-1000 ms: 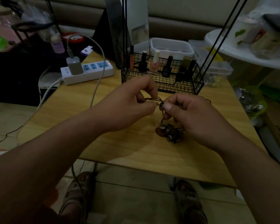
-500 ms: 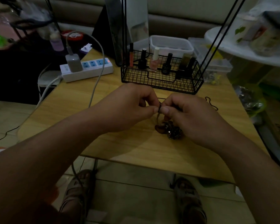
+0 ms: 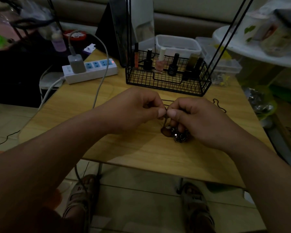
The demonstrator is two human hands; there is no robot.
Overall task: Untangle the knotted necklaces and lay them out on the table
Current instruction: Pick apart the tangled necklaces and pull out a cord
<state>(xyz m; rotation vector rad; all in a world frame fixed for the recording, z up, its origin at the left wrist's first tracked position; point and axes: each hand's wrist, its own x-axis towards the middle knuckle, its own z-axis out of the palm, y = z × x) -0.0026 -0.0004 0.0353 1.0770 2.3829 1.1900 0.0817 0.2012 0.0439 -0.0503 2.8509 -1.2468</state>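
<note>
A tangle of dark necklaces (image 3: 178, 135) with a brown pendant lies on the wooden table (image 3: 141, 148), partly under my right hand. My left hand (image 3: 134, 110) and my right hand (image 3: 195, 118) meet above it, thumbs nearly touching, each pinching the thin cord where it is knotted. A strand hangs from the pinch down to the pile. A thin dark chain (image 3: 218, 105) trails on the table to the right of my right hand.
A black wire basket (image 3: 168, 81) holding several nail polish bottles stands just behind my hands. A white power strip (image 3: 91, 71) with a charger and cable lies at the back left. Plastic boxes (image 3: 178, 44) sit behind the basket. The table's near edge is below my wrists.
My hands have closed together, the thumbs now almost touching on the knot. My right hand has lowered over the pile, covering more of it. The view has shifted slightly.
</note>
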